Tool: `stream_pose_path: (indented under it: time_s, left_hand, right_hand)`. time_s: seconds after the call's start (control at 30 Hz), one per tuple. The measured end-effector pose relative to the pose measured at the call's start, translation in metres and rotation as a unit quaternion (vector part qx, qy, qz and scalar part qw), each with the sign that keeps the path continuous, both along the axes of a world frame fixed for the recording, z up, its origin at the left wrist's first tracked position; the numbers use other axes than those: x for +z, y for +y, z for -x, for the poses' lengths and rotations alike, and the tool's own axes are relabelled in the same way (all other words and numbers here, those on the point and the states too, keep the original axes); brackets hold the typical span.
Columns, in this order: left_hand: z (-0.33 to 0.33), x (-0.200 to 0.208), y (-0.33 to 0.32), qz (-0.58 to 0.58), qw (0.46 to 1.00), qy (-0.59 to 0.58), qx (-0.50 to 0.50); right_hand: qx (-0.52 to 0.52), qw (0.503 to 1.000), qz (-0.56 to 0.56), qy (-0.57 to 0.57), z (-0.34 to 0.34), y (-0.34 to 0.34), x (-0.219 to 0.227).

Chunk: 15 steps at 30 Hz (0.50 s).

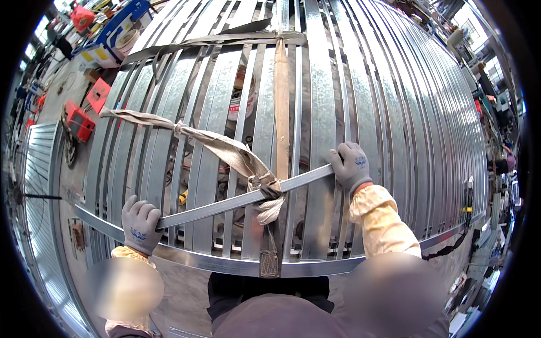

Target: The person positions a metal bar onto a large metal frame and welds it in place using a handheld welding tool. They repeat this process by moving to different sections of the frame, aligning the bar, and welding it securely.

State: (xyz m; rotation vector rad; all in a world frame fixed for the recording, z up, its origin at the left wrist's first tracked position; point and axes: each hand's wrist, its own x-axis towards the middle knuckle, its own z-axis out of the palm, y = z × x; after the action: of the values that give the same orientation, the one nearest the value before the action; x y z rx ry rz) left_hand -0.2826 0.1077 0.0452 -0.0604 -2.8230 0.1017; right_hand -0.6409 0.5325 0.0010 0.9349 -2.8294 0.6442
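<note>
My left hand (141,224), in a grey work glove, is closed round the near left end of a metal bar (225,206). The far right end of that bar is in the grip of my right hand (351,164), gloved the same way. Slanting up to the right, the bar passes through a knotted beige webbing strap (231,151) at its middle. Strap and bar lie over a large frame of parallel galvanized metal slats (321,141). A darker strap end (270,253) hangs from the knot over the frame's near rail (208,260).
Another strap (225,39) crosses the slats farther off, beside a long brown strip (282,107). Below the slats stands a bucket (241,101). On the left floor are a red machine (80,121), a blue bin (110,36) and another slatted panel (44,169).
</note>
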Motion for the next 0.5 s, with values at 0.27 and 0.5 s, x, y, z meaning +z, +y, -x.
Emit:
stream_pose_path:
  time_s: [0.27, 0.5]
  left_hand:
    - [0.065, -0.012, -0.068, 0.032, 0.985, -0.022, -0.166]
    - [0.142, -0.013, -0.102, 0.051, 0.956, 0.004, -0.289]
  right_hand:
    - [-0.105, 0.993, 0.023, 0.042, -0.047, 0.020, -0.008]
    - [-0.214, 0.976, 0.016, 0.042, -0.096, 0.033, -0.012]
